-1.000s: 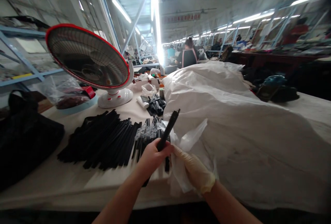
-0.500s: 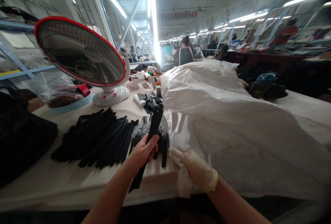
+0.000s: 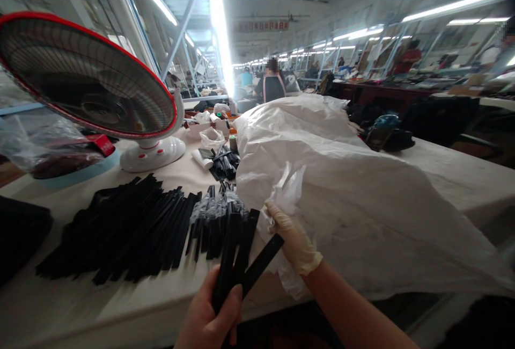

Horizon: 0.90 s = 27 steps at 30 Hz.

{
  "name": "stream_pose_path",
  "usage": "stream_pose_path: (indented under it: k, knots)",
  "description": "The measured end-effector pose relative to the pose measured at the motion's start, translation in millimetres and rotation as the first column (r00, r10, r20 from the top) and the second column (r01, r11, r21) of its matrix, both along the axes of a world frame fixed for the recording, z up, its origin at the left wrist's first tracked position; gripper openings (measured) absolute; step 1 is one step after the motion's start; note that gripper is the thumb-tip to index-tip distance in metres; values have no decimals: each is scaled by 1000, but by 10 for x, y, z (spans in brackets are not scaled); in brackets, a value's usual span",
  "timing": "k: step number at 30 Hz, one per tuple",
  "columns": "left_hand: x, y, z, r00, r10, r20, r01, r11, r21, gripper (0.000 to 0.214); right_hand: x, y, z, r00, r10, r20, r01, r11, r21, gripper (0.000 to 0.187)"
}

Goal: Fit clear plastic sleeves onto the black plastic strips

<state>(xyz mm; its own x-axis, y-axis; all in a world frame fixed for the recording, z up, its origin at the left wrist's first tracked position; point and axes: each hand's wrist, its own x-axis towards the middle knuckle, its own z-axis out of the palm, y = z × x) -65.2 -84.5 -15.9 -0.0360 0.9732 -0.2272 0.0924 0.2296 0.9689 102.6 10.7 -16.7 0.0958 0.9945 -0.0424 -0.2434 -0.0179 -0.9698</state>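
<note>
My bare left hand (image 3: pixel 219 308) is closed round several flat black strips (image 3: pixel 230 252), which fan apart at their upper ends. One of them slants right, its tip close to my right wrist. My right hand (image 3: pixel 293 239), in a pale thin glove, pinches a crumpled piece of thin white plastic (image 3: pixel 292 185); part of it sticks up above the fingers and part hangs below. Behind my left hand lie black strips bundled in clear plastic (image 3: pixel 207 220). A wide row of loose black strips (image 3: pixel 132 231) spreads to the left.
A red-rimmed fan (image 3: pixel 151 150) stands at the left, beside a light-blue tub (image 3: pixel 80 174). A large white sheet (image 3: pixel 362 204) covers a mound on the right. Small items and a thread spool (image 3: pixel 233 142) sit behind. A person (image 3: pixel 273 83) sits farther off.
My left hand has come lower and nearer, and its strips have fanned out. My right hand has risen a little with the white plastic. The view has turned right.
</note>
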Motion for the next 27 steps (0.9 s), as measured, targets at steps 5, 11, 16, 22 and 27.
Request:
stream_pose_path:
  k: [5, 11, 16, 22, 27]
  knots:
    - [-31, 67, 26, 994, 53, -99, -48, 997, 56, 29, -83, 6, 32, 989, -145, 7, 144, 988, 53, 28]
    - [-104, 80, 87, 993, 55, -103, -53, 998, 23, 25, -110, -57, 92, 977, -195, 87, 187, 978, 94, 18]
    - [-156, 57, 102, 998, 9, -57, -9, 1000, 0, 30, -119, -84, 120, 969, -225, 102, 213, 970, 116, 12]
    - [-164, 55, 96, 997, 25, -68, -24, 1000, 7, 31, -119, -40, 20, 956, -263, 131, 232, 949, 212, 21]
    - [-183, 52, 127, 988, 28, -152, -23, 999, 34, 25, -91, -59, 14, 949, -269, 167, 232, 950, 209, 19]
